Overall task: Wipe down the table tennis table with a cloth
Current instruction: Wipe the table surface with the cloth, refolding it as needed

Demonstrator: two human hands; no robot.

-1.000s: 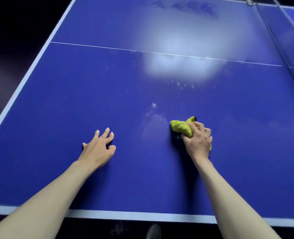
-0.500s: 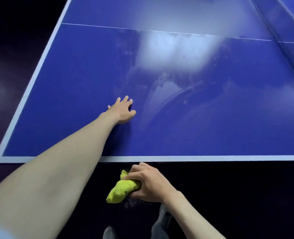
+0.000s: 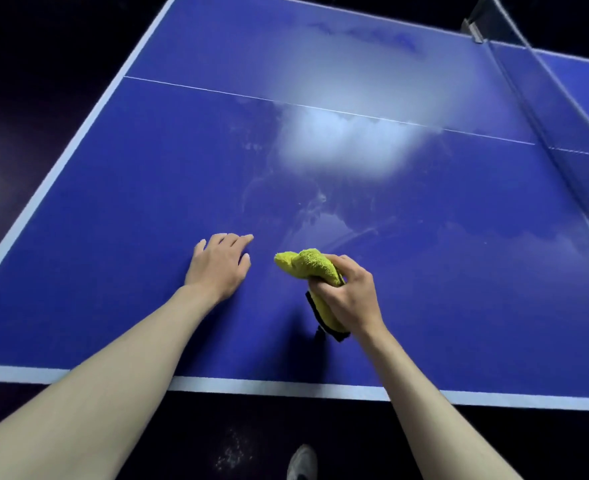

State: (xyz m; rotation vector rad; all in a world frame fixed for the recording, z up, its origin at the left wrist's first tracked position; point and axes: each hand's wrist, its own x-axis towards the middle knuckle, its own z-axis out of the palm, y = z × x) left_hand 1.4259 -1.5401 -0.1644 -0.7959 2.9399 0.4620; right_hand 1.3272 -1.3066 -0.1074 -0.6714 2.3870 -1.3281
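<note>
Yellow cloth (image 3: 312,271) is back over the table (image 3: 120,209), bunched in the right hand (image 3: 346,296), whose fingers are curling tight round it. Half a second ago that hand was holding the cloth below the near edge, off the table altogether; a second ago it was pressing it against the surface. Now the cloth is hanging near the near edge, roughly midway along it, and whether it is touching the blue top or hovering just above is hard to tell.

Beside it, the left hand (image 3: 220,263) is lying flat on the table with fingers relaxed, holding nothing and bracing the person as it was in both earlier views.

Streaks and a hazy smear (image 3: 307,216) are showing just beyond the cloth toward the middle of the table, under a bright glare patch (image 3: 341,143) near the white line (image 3: 196,90). The trip past the edge was probably to shake or regrip the cloth, so the wiping seems to be resuming, with that smeared area and the far half likely left to do. The net (image 3: 542,109) is running along the far right side.
</note>
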